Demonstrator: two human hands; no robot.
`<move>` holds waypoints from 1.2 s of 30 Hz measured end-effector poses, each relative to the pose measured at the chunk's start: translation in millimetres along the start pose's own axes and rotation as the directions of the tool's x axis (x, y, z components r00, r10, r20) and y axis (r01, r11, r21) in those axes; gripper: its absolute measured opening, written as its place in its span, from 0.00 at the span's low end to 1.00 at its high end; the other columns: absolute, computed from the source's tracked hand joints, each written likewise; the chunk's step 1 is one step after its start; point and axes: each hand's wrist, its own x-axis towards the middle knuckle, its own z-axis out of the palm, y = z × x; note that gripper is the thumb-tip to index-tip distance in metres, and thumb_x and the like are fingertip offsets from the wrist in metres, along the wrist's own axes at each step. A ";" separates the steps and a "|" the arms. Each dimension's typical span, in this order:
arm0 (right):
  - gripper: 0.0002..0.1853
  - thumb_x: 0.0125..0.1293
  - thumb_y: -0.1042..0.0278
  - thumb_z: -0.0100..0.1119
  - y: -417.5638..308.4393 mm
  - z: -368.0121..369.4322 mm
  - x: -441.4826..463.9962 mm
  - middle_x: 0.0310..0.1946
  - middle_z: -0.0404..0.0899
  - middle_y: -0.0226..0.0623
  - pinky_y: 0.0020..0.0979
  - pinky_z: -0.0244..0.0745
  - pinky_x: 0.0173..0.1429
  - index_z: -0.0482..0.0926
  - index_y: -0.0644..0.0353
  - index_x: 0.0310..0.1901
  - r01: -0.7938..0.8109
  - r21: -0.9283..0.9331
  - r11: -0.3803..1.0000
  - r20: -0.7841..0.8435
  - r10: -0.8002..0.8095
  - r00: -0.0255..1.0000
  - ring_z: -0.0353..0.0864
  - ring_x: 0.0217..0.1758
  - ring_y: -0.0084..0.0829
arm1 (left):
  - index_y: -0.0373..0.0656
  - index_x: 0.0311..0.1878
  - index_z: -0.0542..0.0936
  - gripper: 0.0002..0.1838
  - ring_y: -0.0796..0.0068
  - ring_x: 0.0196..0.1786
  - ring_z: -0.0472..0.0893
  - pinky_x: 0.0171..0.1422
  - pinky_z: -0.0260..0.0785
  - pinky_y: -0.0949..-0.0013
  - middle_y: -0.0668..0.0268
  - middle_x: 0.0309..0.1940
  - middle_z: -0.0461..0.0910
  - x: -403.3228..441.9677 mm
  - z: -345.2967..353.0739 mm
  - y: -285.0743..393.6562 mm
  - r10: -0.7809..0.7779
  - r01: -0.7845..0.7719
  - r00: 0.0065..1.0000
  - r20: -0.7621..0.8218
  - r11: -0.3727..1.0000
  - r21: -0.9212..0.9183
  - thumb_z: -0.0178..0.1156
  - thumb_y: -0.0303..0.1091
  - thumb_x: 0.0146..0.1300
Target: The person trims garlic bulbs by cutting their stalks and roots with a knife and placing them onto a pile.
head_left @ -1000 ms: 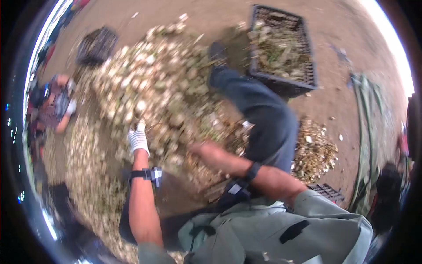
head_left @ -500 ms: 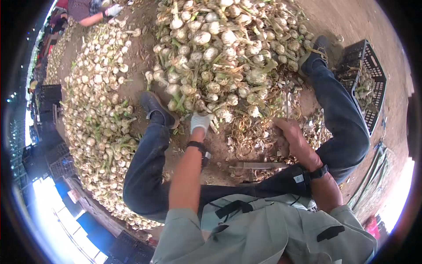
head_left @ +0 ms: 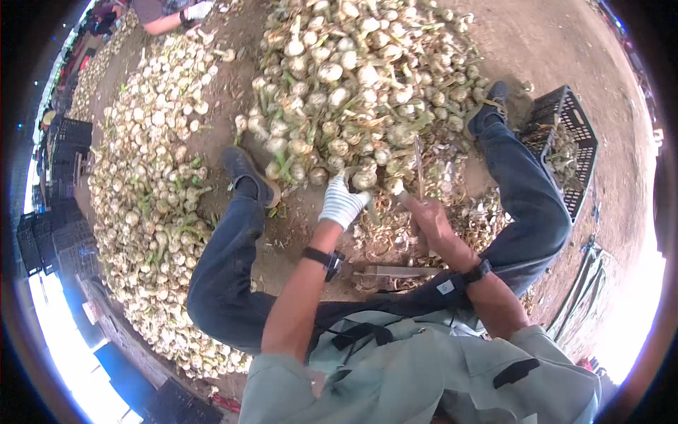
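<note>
My left hand, in a striped white glove, is closed around a garlic bulb at the near edge of a big heap of garlic. A piece of green stem shows by its fingertips. To its right, my bare right hand grips a knife whose thin blade points up and away from me. The handle is hidden in the fist. Another pale bulb lies between the two hands. Dry leaves and skin scraps cover the ground below them.
My legs are spread on both sides of the scraps. A black plastic crate holding trimmings or bulbs stands beyond my right knee. A flat bar lies before my lap. Another garlic pile stretches along the left, with a co-worker's gloved hand at its far end.
My left hand has moved right and now has a garlic bulb. My right hand has come left toward it, with the knife blade now upright. The view has shifted slightly.
</note>
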 end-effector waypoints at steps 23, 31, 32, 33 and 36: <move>0.22 0.62 0.46 0.65 -78.4 -0.6 -72.0 0.15 0.69 0.24 0.22 0.56 0.17 0.79 0.60 0.36 0.069 0.467 0.882 0.024 -0.091 0.996 0.62 0.13 0.16 | 0.40 0.62 0.67 0.37 0.72 0.54 0.79 0.59 0.73 0.69 0.62 0.52 0.78 -86.2 5.2 154.6 0.373 -0.372 0.893 0.252 0.927 -0.054 0.73 0.24 0.48; 0.23 0.62 0.45 0.63 -77.3 -9.4 -72.1 0.16 0.68 0.24 0.25 0.59 0.18 0.79 0.62 0.32 0.054 0.127 0.990 0.031 -0.058 0.998 0.63 0.14 0.19 | 0.39 0.52 0.76 0.25 0.77 0.44 0.81 0.50 0.75 0.71 0.64 0.43 0.83 -84.5 -2.1 147.4 0.316 -0.338 0.920 0.233 0.939 0.060 0.72 0.31 0.49; 0.22 0.64 0.47 0.61 -76.0 -14.1 -72.3 0.16 0.69 0.25 0.27 0.61 0.19 0.79 0.63 0.31 0.146 -0.059 0.988 -0.006 -0.146 0.989 0.64 0.15 0.20 | 0.39 0.52 0.76 0.25 0.77 0.44 0.81 0.50 0.75 0.71 0.64 0.43 0.83 -84.2 -5.1 149.1 0.313 -0.335 0.921 0.231 0.940 0.065 0.72 0.31 0.49; 0.20 0.62 0.52 0.60 -68.0 -19.9 -68.8 0.16 0.74 0.33 0.34 0.69 0.23 0.79 0.66 0.31 0.178 -0.219 0.959 -0.032 -0.189 0.981 0.74 0.17 0.29 | 0.38 0.52 0.75 0.27 0.72 0.42 0.83 0.48 0.76 0.68 0.62 0.40 0.83 -83.4 -7.4 150.3 0.319 -0.341 0.922 0.220 0.938 0.068 0.72 0.36 0.48; 0.17 0.57 0.56 0.63 -53.4 -25.2 -79.5 0.19 0.78 0.45 0.39 0.76 0.31 0.80 0.67 0.31 0.357 -0.512 0.782 0.013 -0.408 0.913 0.82 0.24 0.41 | 0.38 0.50 0.75 0.27 0.69 0.41 0.84 0.47 0.76 0.67 0.62 0.39 0.84 -86.8 -9.3 156.4 0.272 -0.274 0.927 0.257 0.961 -0.029 0.73 0.39 0.48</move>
